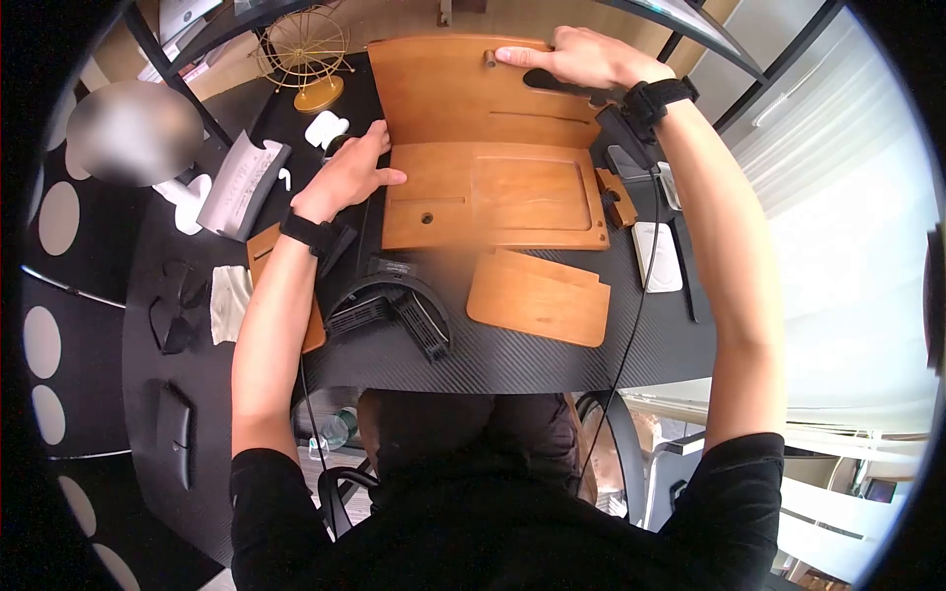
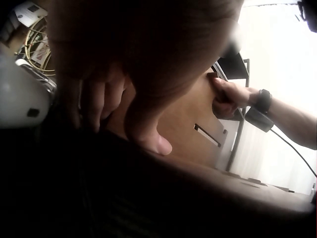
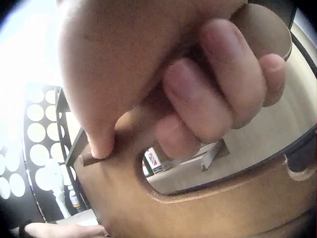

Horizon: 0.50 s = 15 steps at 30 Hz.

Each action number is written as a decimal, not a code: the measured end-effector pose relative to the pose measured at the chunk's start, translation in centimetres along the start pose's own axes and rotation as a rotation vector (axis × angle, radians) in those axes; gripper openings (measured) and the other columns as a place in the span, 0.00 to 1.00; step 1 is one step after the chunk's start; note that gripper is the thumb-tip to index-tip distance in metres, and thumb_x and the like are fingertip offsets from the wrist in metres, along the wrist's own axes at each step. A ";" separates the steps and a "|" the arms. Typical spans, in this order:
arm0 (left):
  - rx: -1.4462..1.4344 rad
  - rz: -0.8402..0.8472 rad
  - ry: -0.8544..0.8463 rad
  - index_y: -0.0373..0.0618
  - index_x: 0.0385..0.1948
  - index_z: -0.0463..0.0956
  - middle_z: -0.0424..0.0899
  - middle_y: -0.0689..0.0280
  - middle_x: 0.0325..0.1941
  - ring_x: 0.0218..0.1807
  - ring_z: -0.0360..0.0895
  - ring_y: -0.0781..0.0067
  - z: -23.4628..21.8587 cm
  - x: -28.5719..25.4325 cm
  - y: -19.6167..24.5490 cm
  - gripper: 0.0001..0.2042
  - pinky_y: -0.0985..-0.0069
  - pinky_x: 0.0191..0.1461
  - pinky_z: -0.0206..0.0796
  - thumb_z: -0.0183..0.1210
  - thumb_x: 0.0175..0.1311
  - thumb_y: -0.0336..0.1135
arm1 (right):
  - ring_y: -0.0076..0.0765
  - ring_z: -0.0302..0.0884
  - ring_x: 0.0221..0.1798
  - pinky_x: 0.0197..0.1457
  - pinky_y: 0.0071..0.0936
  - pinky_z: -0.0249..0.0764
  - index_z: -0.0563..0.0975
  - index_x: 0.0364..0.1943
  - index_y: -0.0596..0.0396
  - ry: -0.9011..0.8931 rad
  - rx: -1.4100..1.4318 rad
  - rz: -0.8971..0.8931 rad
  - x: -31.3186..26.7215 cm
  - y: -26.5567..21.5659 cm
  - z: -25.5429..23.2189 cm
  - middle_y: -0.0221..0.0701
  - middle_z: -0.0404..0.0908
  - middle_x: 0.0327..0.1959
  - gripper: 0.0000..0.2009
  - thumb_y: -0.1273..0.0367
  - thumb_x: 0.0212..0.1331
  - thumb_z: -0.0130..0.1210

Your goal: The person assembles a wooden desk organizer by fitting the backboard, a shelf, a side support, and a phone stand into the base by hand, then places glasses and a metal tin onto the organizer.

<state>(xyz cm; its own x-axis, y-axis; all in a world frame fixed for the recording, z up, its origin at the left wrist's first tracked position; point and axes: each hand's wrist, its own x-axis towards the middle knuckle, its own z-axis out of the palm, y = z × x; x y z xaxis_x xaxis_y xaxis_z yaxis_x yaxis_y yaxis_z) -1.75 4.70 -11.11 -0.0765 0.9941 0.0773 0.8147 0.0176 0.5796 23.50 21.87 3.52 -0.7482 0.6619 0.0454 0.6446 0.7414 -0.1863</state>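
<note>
A tan wooden panel (image 1: 443, 89) with a long slot and a cutout stands upright along the back of a flat wooden board (image 1: 434, 212). The board has a round hole and a recessed rectangle. At the panel's top edge, my right hand (image 1: 593, 59) grips it with curled fingers, its thumb on a small round wooden peg (image 1: 490, 59). The right wrist view shows those curled fingers beside the cutout. My left hand (image 1: 345, 179) reaches to the left side where panel and board meet, thumb extended over the board's edge and fingers spread along the outside.
Nearer me lie a thin wooden plate (image 1: 537, 300) and a black curved stand (image 1: 389, 305). Another wooden piece (image 1: 313, 325) is under my left forearm. A white phone-like slab (image 1: 657, 256) and a wooden block (image 1: 618, 197) sit right. Behind, a gold wire wheel (image 1: 307, 49) stands.
</note>
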 end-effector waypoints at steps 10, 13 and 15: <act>0.050 -0.008 -0.015 0.26 0.62 0.54 0.66 0.36 0.66 0.71 0.62 0.46 -0.5 0.0 0.3 0.36 0.62 0.71 0.60 0.67 0.57 0.32 | 0.50 0.83 0.40 0.49 0.42 0.75 0.81 0.22 0.68 -0.012 -0.044 0.029 0.0 0.0 0.1 0.50 0.82 0.29 0.49 0.24 0.48 0.43; 0.052 -0.007 -0.023 0.27 0.61 0.54 0.66 0.35 0.65 0.71 0.63 0.46 -0.7 -0.1 0.6 0.36 0.62 0.70 0.61 0.68 0.57 0.32 | 0.52 0.83 0.41 0.50 0.43 0.76 0.82 0.24 0.68 0.011 -0.080 0.018 0.2 0.3 0.4 0.51 0.82 0.30 0.50 0.23 0.47 0.42; 0.058 -0.035 -0.033 0.27 0.61 0.54 0.67 0.35 0.65 0.71 0.63 0.46 -0.9 -0.3 1.3 0.36 0.62 0.70 0.61 0.68 0.57 0.33 | 0.54 0.82 0.41 0.50 0.44 0.76 0.82 0.24 0.68 0.038 -0.113 0.009 0.1 0.3 0.5 0.51 0.83 0.31 0.50 0.23 0.47 0.42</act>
<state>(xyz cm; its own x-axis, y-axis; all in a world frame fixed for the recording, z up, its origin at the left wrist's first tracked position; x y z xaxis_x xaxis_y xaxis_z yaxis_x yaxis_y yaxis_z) -1.19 4.32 -9.61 -0.0873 0.9957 0.0301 0.8438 0.0579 0.5335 23.52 22.14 2.99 -0.7371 0.6708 0.0820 0.6666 0.7416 -0.0750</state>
